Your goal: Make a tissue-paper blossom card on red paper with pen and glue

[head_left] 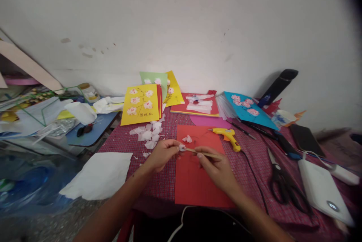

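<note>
My left hand (163, 154) is closed in a pinch on a small piece of white tissue paper (181, 147). In my right hand (217, 168) is a thin wooden stick (211, 155), its tip meeting the tissue. Both hands are above a red sheet of paper (202, 185), which bears a pinkish-white tissue flower (187, 139) and faint dark branch lines. Cut tissue pieces (151, 135) lie heaped beyond my left hand. A yellow hot glue gun (229, 135) rests past my right hand, its nozzle over the sheet's edge.
Yellow (141, 102) and blue (249, 108) flower cards stand and lie toward the wall. Black scissors (285, 185) and a white power bank (322, 187) lie at the right on the checked cloth (243, 196). A white paper towel (98, 174) hangs over the left edge.
</note>
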Action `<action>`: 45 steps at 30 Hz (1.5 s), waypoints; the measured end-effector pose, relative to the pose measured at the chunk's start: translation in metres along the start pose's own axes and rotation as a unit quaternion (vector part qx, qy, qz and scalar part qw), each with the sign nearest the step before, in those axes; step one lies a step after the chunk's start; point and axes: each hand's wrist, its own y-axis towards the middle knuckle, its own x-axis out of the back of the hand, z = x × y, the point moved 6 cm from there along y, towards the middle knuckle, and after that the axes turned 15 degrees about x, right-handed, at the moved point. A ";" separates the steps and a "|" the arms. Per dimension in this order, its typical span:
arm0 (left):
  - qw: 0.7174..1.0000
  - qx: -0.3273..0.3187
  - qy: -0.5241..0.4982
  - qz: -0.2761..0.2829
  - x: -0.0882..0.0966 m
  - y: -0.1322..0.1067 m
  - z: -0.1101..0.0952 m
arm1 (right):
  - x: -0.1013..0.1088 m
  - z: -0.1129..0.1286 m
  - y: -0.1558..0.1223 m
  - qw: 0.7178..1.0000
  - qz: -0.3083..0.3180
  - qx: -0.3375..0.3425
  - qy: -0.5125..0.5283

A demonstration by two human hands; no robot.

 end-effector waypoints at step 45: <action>0.821 -0.240 0.509 -0.098 -0.002 0.065 -0.006 | -0.025 -0.054 0.081 0.936 0.177 0.056 -0.299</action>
